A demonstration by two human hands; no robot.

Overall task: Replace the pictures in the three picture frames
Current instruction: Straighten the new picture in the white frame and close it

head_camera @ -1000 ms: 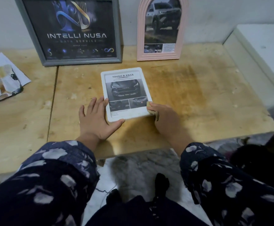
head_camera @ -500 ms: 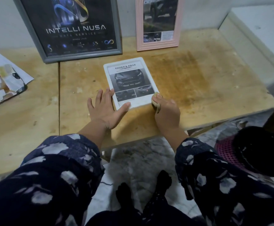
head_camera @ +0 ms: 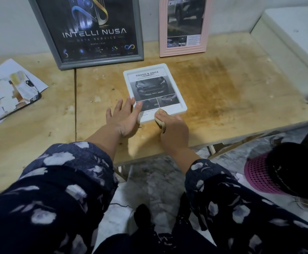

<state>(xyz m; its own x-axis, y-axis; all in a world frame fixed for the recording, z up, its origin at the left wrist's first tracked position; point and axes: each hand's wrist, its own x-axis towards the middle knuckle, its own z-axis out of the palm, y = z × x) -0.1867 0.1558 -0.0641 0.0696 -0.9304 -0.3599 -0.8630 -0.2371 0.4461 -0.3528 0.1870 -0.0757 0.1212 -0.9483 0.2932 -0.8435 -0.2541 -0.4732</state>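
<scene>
The left hand (head_camera: 125, 117) lies flat, fingers straight, steadying the white frame (head_camera: 155, 92); the right hand (head_camera: 174, 128) grips a cloth (head_camera: 159, 119), seemingly wiping. Standing it upright looks next.

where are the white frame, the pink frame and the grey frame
white frame (head_camera: 183, 105): head view, right border.
pink frame (head_camera: 183, 52): head view, bottom border.
grey frame (head_camera: 101, 62): head view, bottom border.
</scene>
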